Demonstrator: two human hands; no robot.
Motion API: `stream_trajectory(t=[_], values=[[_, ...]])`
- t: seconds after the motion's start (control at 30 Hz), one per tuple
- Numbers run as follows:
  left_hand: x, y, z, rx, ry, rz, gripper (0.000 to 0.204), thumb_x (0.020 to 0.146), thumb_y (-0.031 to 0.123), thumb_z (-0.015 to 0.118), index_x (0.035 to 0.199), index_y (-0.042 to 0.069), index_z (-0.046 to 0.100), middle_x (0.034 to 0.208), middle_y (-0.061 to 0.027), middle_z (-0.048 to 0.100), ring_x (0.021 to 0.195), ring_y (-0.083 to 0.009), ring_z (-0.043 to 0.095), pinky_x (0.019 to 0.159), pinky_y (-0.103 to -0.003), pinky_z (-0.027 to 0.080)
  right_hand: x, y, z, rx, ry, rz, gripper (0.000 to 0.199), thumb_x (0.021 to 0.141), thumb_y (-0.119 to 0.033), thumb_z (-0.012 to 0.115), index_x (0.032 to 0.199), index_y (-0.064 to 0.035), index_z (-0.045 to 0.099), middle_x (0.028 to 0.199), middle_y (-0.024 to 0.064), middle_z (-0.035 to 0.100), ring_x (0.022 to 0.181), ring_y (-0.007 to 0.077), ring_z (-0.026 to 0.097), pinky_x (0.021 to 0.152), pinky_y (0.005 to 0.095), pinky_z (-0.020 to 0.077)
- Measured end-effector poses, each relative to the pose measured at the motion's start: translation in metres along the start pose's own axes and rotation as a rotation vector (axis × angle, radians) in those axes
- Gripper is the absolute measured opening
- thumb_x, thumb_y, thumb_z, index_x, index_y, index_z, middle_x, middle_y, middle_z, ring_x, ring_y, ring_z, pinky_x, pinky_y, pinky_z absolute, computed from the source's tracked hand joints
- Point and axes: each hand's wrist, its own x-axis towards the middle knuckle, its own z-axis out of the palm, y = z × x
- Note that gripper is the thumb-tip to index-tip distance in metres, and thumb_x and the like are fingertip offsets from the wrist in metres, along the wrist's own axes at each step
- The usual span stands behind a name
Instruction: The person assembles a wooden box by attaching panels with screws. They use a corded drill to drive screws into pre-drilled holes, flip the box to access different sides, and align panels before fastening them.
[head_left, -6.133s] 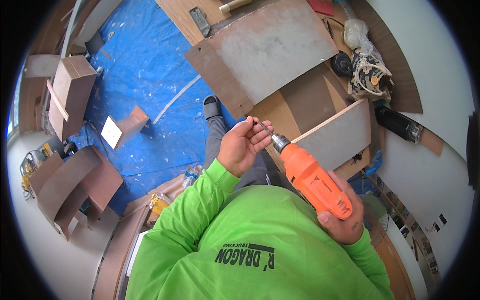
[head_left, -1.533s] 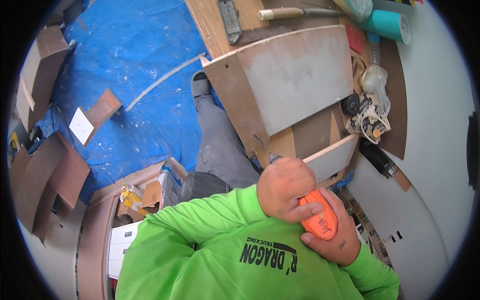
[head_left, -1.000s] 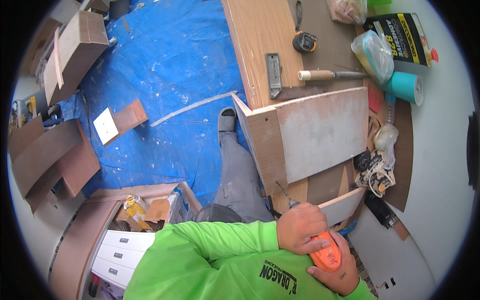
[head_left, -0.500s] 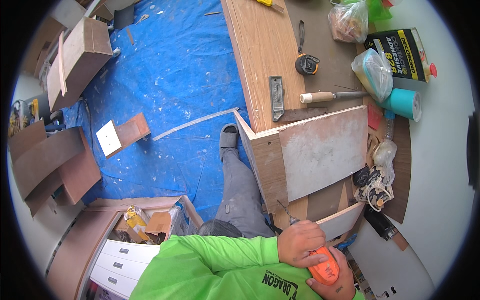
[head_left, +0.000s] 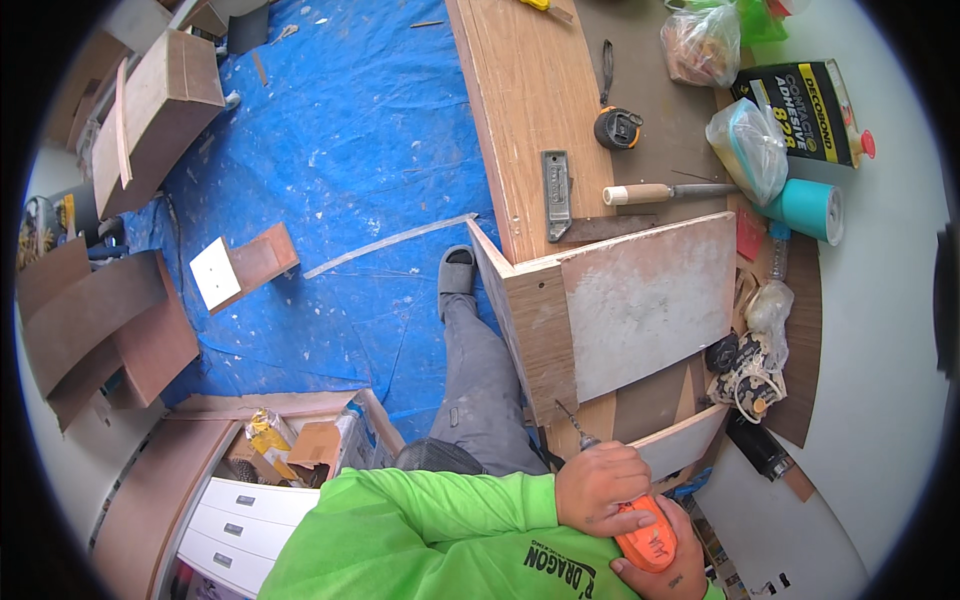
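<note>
An orange power drill (head_left: 648,543) is held close to my body at the lower right. My left hand (head_left: 604,487) wraps over its front, fingers closed. Behind it, my right hand (head_left: 672,577) grips the drill's rear, its fingers partly hidden. From the chuck a thin drill bit (head_left: 571,419) points up and left to the lower corner of a wooden box frame (head_left: 541,345). Whether the tip has entered the wood I cannot tell. A dark hole shows higher up on that same brown strip. Beside the strip lies a whitish, smeared panel (head_left: 650,305).
On the bench (head_left: 535,110) beyond lie a try square (head_left: 557,195), a tape measure (head_left: 617,128) and a wood-handled file (head_left: 640,194). A teal tumbler (head_left: 808,211), an adhesive can (head_left: 815,110) and plastic bags stand right. Blue tarp (head_left: 350,130) covers the floor; a drawer unit (head_left: 240,520) stands left.
</note>
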Motion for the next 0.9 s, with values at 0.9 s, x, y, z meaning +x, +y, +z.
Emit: stream_trajectory(t=[0.9], values=[[-0.041, -0.053, -0.084, 0.566, 0.338, -0.368, 0.031, 0.089, 0.011, 0.072, 0.118, 0.002, 0.065, 0.116, -0.0168, 0.064, 0.112, -0.0357, 0.059, 0.099, -0.044, 0.046, 0.005, 0.0, -0.009, -0.06, -0.044, -0.016, 0.095, 0.077, -0.019, 0.088, 0.153, 0.0019, 0.035, 0.145, 0.0227, 0.051, 0.132, 0.0358, 0.054, 0.11, 0.0412, 0.0451]])
